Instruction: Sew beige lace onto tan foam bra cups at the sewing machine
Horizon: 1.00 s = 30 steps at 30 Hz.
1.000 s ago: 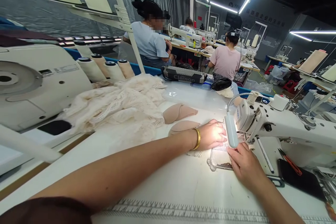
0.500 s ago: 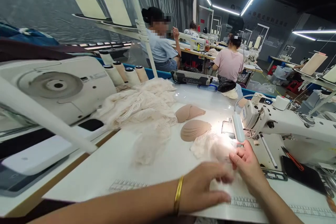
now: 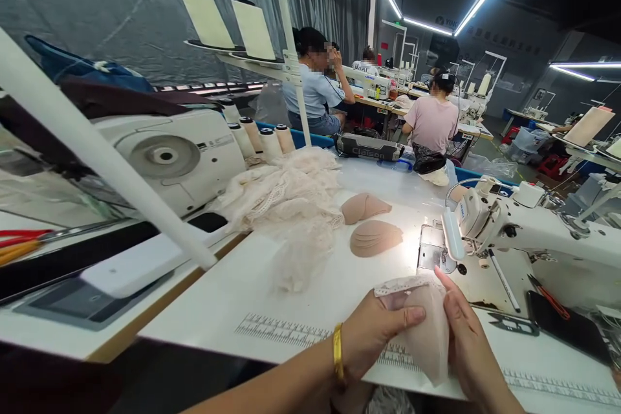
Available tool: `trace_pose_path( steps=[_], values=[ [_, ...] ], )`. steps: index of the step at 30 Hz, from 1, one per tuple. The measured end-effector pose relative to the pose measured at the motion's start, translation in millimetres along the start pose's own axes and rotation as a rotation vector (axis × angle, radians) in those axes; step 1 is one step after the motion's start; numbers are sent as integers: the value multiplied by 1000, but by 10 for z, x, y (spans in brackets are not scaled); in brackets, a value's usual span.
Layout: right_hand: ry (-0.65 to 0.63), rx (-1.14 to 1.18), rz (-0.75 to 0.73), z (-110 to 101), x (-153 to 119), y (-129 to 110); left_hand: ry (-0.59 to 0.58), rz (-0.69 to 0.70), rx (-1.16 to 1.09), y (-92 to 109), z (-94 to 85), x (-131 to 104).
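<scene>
Between both hands, low over the front of the white table, is a pale bra cup (image 3: 427, 326) covered in thin fabric with a lace edge along its top. My left hand (image 3: 371, 330), with a gold bangle at the wrist, grips the cup's left side, thumb across the front and fingers behind. My right hand (image 3: 463, 330) holds the right side, its index finger pointing up toward the sewing machine's needle plate (image 3: 431, 255). Two small groups of beige foam cups, a front stack (image 3: 376, 239) and one behind (image 3: 363, 207), lie beyond my hands.
A heap of cream lace fabric (image 3: 291, 191) spreads at the left. To the right stand a lit sewing machine (image 3: 538, 217), a white pen (image 3: 504, 281), thread snips (image 3: 514, 323) and a black phone-like slab (image 3: 567, 326). A thread stand pole (image 3: 104, 149) crosses the left. Co-workers sit beyond.
The pale fabric has come from beside the needle plate toward me and now shows as a cup. My left hand, blurred and empty before, has closed on it. The view has shifted left.
</scene>
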State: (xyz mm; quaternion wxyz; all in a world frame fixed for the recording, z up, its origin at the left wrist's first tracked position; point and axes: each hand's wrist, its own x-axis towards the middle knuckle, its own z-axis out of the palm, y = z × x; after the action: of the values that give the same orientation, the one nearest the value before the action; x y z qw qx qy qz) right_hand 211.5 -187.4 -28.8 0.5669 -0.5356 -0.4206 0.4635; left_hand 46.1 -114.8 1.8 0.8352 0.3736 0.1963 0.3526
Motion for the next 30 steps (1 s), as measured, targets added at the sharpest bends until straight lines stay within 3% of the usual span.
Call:
trace_pose_path(
  steps=[4, 7, 10, 16, 23, 28, 30],
  values=[
    [67, 265, 53, 59, 35, 116, 122, 28, -62, -28, -25, 65],
    [168, 312, 45, 107, 34, 206, 307, 66, -123, -40, -47, 146],
    [227, 343, 57, 134, 49, 179, 367, 46, -169, -36, -30, 181],
    [244, 399, 79, 209, 35, -18, 354, 19, -232, 2, 32, 181],
    [251, 375, 50, 245, 33, 6, 202, -92, -269, -62, 93, 237],
    [146, 268, 3, 111, 0, 145, 244, -84, -249, 14, 141, 323],
    [75, 207, -25, 14, -15, 176, 198, -73, -170, 95, 162, 303]
  ],
)
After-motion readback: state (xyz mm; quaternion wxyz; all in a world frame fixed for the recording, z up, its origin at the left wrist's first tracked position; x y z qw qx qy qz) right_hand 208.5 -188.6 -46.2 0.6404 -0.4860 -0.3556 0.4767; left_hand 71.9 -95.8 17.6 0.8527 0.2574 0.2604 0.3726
